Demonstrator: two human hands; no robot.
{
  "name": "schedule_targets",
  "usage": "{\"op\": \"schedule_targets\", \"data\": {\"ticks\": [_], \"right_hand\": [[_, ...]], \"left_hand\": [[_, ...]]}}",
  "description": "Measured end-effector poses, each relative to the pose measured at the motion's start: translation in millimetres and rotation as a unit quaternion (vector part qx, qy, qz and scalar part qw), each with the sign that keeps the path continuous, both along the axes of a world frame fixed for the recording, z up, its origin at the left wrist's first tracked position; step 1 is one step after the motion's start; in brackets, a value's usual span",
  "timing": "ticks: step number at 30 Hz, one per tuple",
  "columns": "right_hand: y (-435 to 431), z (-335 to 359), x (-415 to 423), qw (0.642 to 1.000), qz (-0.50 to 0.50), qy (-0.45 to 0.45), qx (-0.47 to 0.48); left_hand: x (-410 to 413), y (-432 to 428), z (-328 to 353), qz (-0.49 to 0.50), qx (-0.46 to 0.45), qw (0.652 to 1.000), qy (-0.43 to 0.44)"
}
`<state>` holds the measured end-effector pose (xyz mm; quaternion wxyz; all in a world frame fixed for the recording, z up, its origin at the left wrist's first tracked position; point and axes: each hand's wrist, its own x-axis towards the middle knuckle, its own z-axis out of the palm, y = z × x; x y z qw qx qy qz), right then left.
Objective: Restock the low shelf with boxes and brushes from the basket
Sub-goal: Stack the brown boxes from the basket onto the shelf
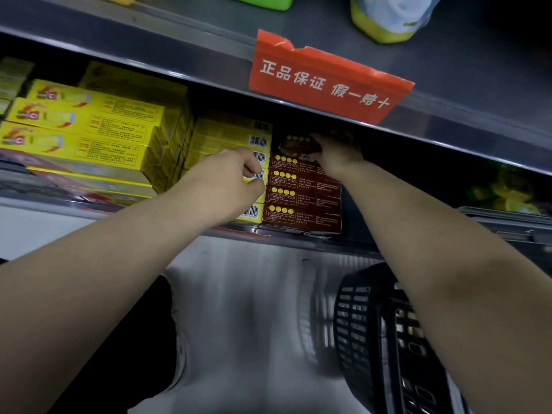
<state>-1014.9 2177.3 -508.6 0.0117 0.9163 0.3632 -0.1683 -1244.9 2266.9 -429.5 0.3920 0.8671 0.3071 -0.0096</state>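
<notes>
Yellow boxes (pixel 83 135): lying flat in stepped piles at the left end of the low shelf (pixel 209 231), printed faces turned up.
Barcoded yellow stack (pixel 233 138): sitting just right of those piles, barcode ends facing out.
Left hand (pixel 230 177): reaching in against that barcoded stack, fingers (pixel 254 170) curling narrowly at the box ends; whether they are pinching a box cannot be told.
Red-brown stack (pixel 301 201): standing four boxes high, touching the yellow stack's right side, rows of yellow dots showing on each box.
Top box (pixel 295 146): resting tilted on the red-brown stack, under the shadow of the shelf above.
Right hand (pixel 334 158): holding the top box from the right, fingers wrapping over it; their tips are sinking into shadow.
Red sign (pixel 325 82): hanging from the edge of the upper shelf, white characters facing down.
Bottle (pixel 388 19): standing on the upper shelf, yellow-based.
Basket (pixel 367 339): sitting on the floor under the right forearm, black and slotted; its contents are too blurred to name.
Yellow-green packs (pixel 507 189): lying in shadow at the far right.
</notes>
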Motion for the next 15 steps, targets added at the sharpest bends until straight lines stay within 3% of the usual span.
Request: {"op": "schedule_targets", "data": {"ticks": [4,10,15], "right_hand": [[10.4,-22.9,-0.7,0.995,0.001,0.086,-0.047],[5.1,-25.0,3.2,0.995,-0.041,0.065,-0.067],[-5.9,-4.3,-1.1,0.986,-0.026,0.134,-0.091]], "left_hand": [[2.0,-1.6,-2.0,-0.007,0.015,1.000,0.008],[4.4,-5.5,-1.0,-0.023,0.032,0.999,0.015],[8.7,-18.2,5.2,-0.046,0.025,0.999,-0.001]]}}
